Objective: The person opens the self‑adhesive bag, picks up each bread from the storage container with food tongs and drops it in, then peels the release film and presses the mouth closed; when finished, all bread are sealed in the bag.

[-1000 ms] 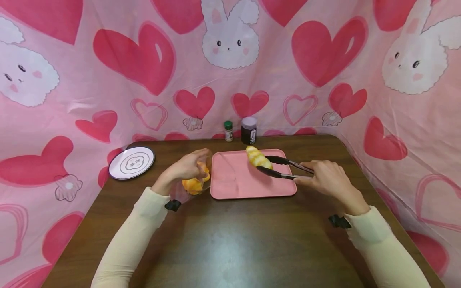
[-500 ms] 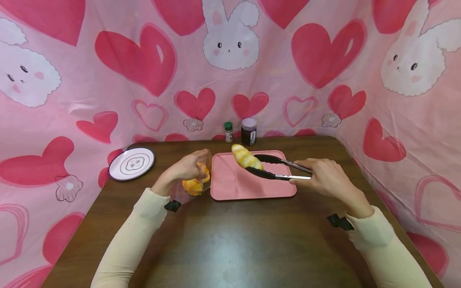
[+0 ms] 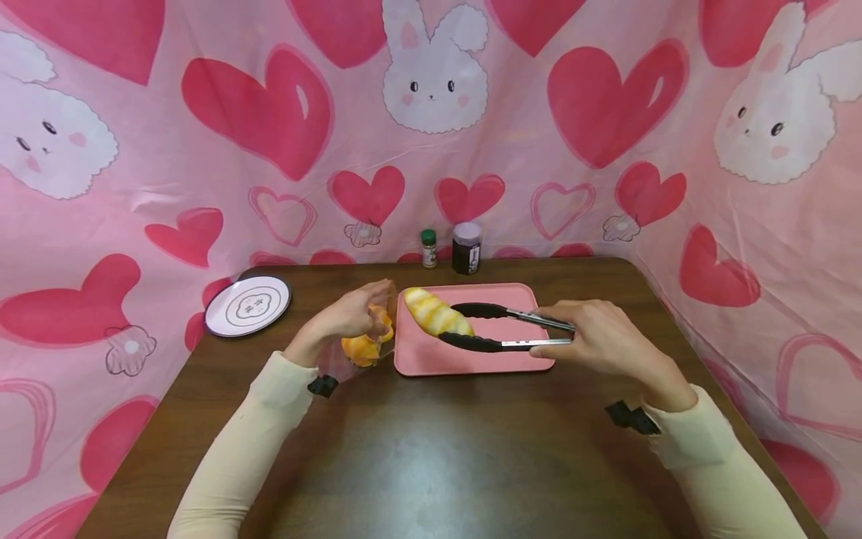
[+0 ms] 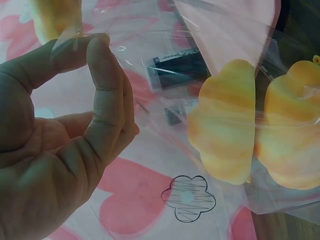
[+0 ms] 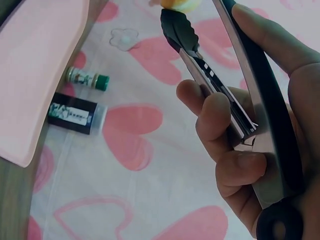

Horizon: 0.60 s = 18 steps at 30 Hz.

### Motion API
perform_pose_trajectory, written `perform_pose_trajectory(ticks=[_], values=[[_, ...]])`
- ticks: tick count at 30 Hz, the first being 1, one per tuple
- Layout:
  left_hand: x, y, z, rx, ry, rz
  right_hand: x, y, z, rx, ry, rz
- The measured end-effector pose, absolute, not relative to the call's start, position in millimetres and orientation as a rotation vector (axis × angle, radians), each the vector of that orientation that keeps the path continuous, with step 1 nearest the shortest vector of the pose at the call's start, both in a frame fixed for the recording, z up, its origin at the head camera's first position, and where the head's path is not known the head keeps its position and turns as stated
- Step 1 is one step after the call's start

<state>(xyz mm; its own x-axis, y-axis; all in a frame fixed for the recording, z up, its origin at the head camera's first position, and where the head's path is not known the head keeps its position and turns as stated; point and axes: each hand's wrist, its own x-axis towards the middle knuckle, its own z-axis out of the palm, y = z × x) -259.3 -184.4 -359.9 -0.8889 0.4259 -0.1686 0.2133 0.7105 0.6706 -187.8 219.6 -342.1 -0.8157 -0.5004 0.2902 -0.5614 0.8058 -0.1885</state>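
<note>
My left hand (image 3: 350, 311) pinches the edge of a clear plastic bag (image 4: 165, 42) between thumb and fingertips. Inside the bag are orange-yellow bread rolls (image 4: 225, 125), partly hidden behind the hand in the head view. My right hand (image 3: 599, 333) grips a pair of tongs (image 3: 535, 343) with black scalloped tips and metal arms. Between those tips sits a pale yellow, ridged bread roll (image 3: 436, 313), above the left part of the pink tray (image 3: 498, 363) and close to the bag. Only the roll's end shows at the top of the right wrist view.
A white plate (image 3: 225, 318) with a dark rim lies at the table's back left. Behind the tray stand a small green-capped bottle (image 3: 429, 251) and a dark jar (image 3: 466, 251) with a pale lid. A pink heart-and-rabbit cloth (image 3: 512, 150) hangs behind the brown table (image 3: 417, 449).
The tongs and the bread roll have moved left across the tray toward the bag, and my right hand has shifted slightly left. My left hand has stayed in place on the bag.
</note>
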Motion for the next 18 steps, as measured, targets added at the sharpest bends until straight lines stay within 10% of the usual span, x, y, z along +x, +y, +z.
perform_pose_trajectory(ticks=[18], values=[[-257.6, -187.5, -358.2, 0.631, 2.566, 0.947, -204.0, 195.9, -333.2, 0.983, -2.884, 0.367]])
